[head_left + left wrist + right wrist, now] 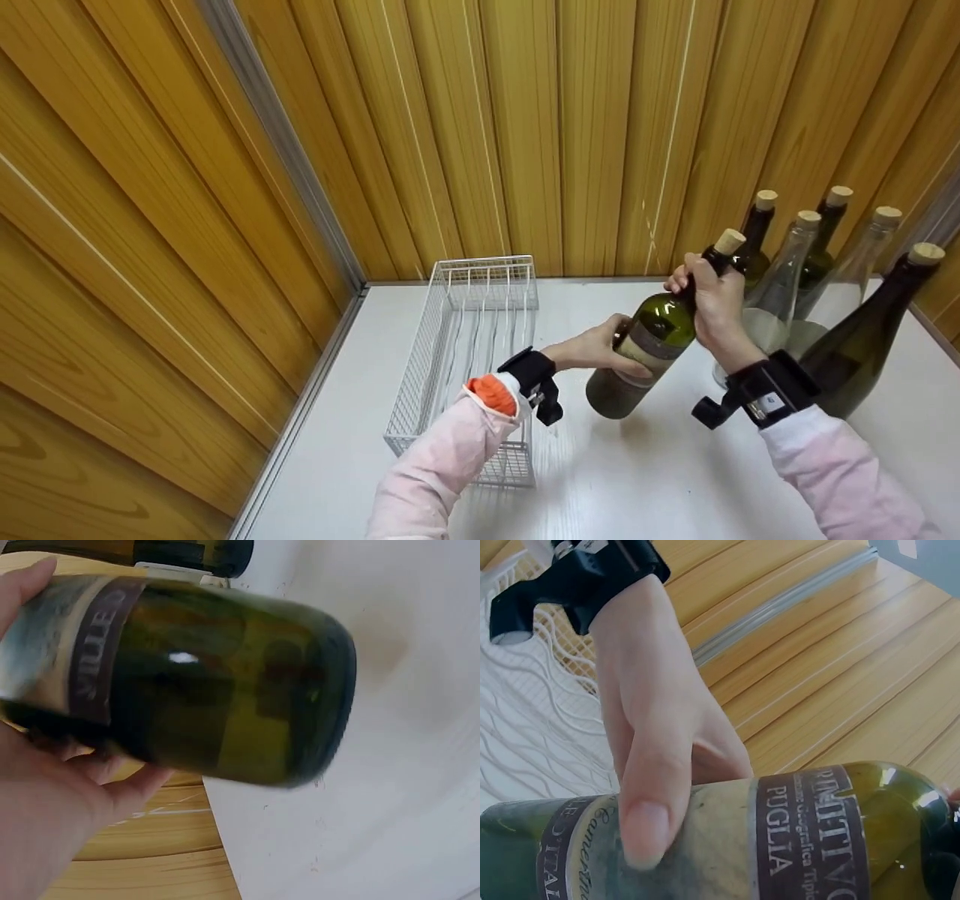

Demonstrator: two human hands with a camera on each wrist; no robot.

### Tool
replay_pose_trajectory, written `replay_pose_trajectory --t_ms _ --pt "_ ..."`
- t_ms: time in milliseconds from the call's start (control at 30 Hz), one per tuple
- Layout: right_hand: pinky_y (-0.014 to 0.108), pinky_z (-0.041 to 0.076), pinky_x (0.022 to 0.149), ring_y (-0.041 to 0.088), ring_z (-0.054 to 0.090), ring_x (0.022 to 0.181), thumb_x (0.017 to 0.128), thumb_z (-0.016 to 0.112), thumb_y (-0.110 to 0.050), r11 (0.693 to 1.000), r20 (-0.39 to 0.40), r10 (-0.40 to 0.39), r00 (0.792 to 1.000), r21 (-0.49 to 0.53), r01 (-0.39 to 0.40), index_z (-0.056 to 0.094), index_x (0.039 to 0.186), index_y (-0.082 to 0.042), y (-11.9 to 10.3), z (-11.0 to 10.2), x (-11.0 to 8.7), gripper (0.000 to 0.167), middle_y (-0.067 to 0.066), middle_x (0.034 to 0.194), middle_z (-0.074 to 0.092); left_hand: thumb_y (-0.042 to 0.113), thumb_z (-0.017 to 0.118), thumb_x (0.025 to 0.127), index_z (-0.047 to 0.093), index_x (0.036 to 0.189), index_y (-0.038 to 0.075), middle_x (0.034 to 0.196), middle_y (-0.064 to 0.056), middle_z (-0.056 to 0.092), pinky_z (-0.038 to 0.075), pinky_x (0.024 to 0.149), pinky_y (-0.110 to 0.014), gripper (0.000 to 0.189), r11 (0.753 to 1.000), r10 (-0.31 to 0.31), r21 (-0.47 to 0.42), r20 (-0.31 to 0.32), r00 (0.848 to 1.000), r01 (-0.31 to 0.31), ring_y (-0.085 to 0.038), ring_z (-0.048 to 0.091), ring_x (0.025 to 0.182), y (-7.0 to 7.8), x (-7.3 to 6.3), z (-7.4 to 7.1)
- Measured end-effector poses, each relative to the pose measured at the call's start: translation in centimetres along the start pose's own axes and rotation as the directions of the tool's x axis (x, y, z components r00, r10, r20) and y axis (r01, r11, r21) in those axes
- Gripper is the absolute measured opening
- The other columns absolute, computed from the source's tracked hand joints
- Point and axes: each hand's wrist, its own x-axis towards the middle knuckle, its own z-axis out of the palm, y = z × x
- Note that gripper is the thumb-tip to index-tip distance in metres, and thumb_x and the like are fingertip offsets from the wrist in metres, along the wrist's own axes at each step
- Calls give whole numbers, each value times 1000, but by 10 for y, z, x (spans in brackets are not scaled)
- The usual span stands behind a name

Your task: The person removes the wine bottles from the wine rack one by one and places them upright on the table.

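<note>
A corked green wine bottle (664, 322) leans over the white table, its neck up to the right and its base down to the left. My left hand (600, 349) grips its labelled body, thumb across the front. Around the neck, just below the cork (730, 241), curl the fingers of my right hand (716, 304). In the left wrist view the bottle's base end (300, 690) points to the right over the table. In the right wrist view the left thumb presses on the cream and dark label (810, 832).
A white wire basket (409, 375) with wavy rods stands to the left of the bottle. Several corked bottles stand at the right, among them a clear one (787, 262) and a dark one (862, 345) nearest the right forearm. Wood-panelled walls (495, 135) close off the back and left.
</note>
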Motion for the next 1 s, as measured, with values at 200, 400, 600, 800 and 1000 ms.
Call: replay_pose_trajectory --t_ms 200,400,600,800,1000 --pt "30 46 54 20 48 47 86 54 3 992 96 -77 992 -93 86 48 68 5 -6 -15 7 18 12 54 48 19 76 72 41 122 7 109 -1 52 40 77 -19 62 994 -16 109 21 1000 13 -12 49 100 -6 -3 -12" --pt "28 45 53 19 47 46 86 55 0 980 62 -86 994 -173 95 48 66 3 -22 -19 2 21 10 53 46 18 74 75 53 112 1 99 -3 57 40 75 -16 46 973 2 232 4 1000 -3 -12 54 91 -9 -7 -21" --pt "28 45 53 20 47 48 87 50 6 976 86 -83 993 -196 99 47 67 5 -32 -34 1 21 12 54 47 15 71 78 56 108 0 97 -8 59 41 72 -16 37 968 7 253 3 1000 -8 -15 57 90 -9 -11 -27" --pt "26 45 52 20 47 48 84 60 0 954 80 -97 992 -278 115 48 67 10 -35 -59 2 22 13 55 47 12 69 80 58 104 -2 86 -2 60 43 67 -17 30 969 -13 247 14 1000 9 -7 55 79 -10 -15 -29" --pt "26 45 52 20 49 49 84 60 0 913 104 -146 984 -368 175 47 68 13 -27 -96 9 24 14 55 48 11 69 80 59 101 -1 83 0 60 43 66 -16 27 963 -12 268 9 1000 9 -9 56 78 -12 -16 -27"
